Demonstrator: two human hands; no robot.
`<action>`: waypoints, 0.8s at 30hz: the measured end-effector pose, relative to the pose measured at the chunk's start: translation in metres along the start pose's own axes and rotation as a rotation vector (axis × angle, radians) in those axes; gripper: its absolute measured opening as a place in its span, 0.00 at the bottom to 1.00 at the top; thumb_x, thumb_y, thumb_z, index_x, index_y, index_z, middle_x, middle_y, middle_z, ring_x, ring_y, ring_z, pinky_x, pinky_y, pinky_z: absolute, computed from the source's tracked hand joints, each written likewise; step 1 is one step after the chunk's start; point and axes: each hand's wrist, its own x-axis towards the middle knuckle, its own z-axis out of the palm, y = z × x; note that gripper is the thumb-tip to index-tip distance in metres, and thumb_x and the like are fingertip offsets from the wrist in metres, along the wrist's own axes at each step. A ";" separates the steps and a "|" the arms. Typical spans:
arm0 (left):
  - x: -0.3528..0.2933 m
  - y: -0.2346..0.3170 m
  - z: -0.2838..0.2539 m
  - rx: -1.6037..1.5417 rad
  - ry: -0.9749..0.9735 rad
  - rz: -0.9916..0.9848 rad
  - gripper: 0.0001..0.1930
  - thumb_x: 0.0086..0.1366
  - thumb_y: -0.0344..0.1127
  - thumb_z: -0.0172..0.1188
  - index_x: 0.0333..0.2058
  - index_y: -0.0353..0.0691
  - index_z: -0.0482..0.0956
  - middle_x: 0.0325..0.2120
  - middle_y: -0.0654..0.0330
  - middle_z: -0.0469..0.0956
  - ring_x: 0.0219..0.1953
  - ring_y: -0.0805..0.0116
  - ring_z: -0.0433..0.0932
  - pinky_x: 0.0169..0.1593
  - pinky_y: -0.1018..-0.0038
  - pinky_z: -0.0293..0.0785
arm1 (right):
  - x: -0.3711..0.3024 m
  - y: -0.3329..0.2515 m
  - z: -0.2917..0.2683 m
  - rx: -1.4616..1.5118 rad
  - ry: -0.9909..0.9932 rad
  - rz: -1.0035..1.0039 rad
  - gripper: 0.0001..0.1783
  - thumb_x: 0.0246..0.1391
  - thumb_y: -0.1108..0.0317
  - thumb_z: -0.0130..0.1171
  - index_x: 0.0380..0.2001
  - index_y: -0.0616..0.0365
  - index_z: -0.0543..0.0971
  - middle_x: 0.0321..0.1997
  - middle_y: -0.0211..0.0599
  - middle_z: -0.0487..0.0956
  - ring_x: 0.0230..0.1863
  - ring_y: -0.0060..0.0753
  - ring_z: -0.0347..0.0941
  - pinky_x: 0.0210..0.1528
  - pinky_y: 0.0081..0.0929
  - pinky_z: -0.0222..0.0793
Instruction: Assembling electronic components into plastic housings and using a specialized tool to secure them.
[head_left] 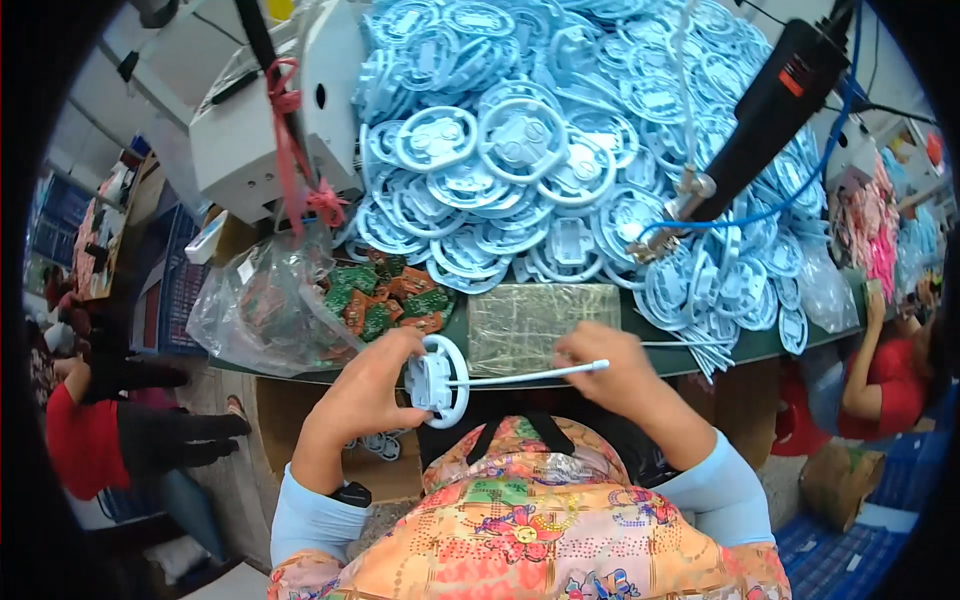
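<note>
My left hand (365,385) grips a light blue plastic steering-wheel-shaped part (430,382) by its edge, thumb below and fingers above, with the ring turned on its side. From its middle a thin pale rod (520,378) sticks out to the right. At the rod's far end my right hand (612,368) is closed, its curled fingers against the rod; the fingertips are partly hidden. Just beyond the hands, a block wrapped in clear tape (540,325) lies at the table's near edge.
A large heap of light blue ring parts (520,140) covers the table. Green and orange circuit boards (385,300) lie by a clear plastic bag (260,310). A black tool with a metal tip (770,110) hangs at right, above thin rods (705,348). Other people sit and stand nearby.
</note>
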 end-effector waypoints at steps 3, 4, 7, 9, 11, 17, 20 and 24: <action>-0.014 -0.003 -0.003 -0.018 -0.094 -0.061 0.38 0.39 0.35 0.77 0.50 0.37 0.68 0.51 0.50 0.72 0.54 0.50 0.74 0.55 0.66 0.71 | 0.030 -0.004 0.040 0.068 -0.223 -0.176 0.08 0.51 0.63 0.61 0.30 0.54 0.75 0.30 0.39 0.77 0.34 0.47 0.77 0.32 0.41 0.74; -0.017 0.002 -0.002 -0.042 -0.043 -0.014 0.33 0.39 0.34 0.75 0.45 0.36 0.69 0.40 0.50 0.72 0.43 0.48 0.74 0.47 0.62 0.72 | 0.039 -0.006 0.049 0.043 -0.296 -0.192 0.07 0.52 0.64 0.58 0.30 0.54 0.75 0.30 0.39 0.78 0.33 0.48 0.77 0.33 0.43 0.74; -0.020 -0.006 0.005 -0.006 -0.040 0.055 0.32 0.41 0.35 0.74 0.46 0.36 0.70 0.39 0.49 0.73 0.43 0.47 0.75 0.47 0.62 0.73 | 0.067 0.009 0.067 -0.107 -0.303 -0.111 0.05 0.51 0.67 0.57 0.29 0.55 0.75 0.31 0.41 0.78 0.33 0.48 0.78 0.34 0.44 0.74; -0.020 -0.008 0.010 -0.072 -0.067 0.016 0.32 0.42 0.36 0.73 0.47 0.36 0.70 0.40 0.49 0.73 0.44 0.47 0.74 0.48 0.60 0.72 | 0.081 0.028 0.068 -0.260 0.012 -0.137 0.06 0.48 0.69 0.59 0.27 0.56 0.72 0.30 0.41 0.75 0.34 0.48 0.76 0.33 0.42 0.73; -0.019 -0.012 0.016 -0.019 -0.107 0.002 0.34 0.43 0.37 0.73 0.49 0.35 0.70 0.48 0.48 0.72 0.48 0.49 0.75 0.49 0.63 0.74 | 0.088 0.032 0.049 -0.294 0.144 -0.148 0.06 0.46 0.72 0.58 0.31 0.56 0.75 0.29 0.39 0.74 0.34 0.46 0.75 0.34 0.41 0.72; 0.023 -0.004 0.040 0.048 0.018 0.226 0.33 0.42 0.37 0.73 0.48 0.37 0.70 0.42 0.50 0.71 0.47 0.48 0.73 0.49 0.59 0.71 | 0.050 0.043 -0.016 0.068 0.181 0.119 0.07 0.51 0.77 0.62 0.35 0.63 0.78 0.29 0.42 0.77 0.27 0.37 0.75 0.31 0.27 0.68; 0.058 0.007 0.063 0.154 0.132 0.262 0.35 0.42 0.39 0.74 0.49 0.39 0.70 0.42 0.51 0.72 0.48 0.50 0.72 0.49 0.59 0.70 | 0.023 0.023 -0.041 0.112 0.189 0.199 0.07 0.50 0.77 0.63 0.34 0.63 0.79 0.25 0.37 0.76 0.24 0.30 0.74 0.29 0.26 0.67; 0.089 0.014 0.082 0.218 0.290 0.310 0.30 0.42 0.38 0.73 0.46 0.41 0.73 0.41 0.54 0.73 0.48 0.53 0.72 0.48 0.59 0.69 | -0.008 -0.004 -0.058 0.063 0.116 0.245 0.07 0.50 0.75 0.63 0.33 0.61 0.79 0.25 0.39 0.76 0.24 0.33 0.74 0.28 0.27 0.68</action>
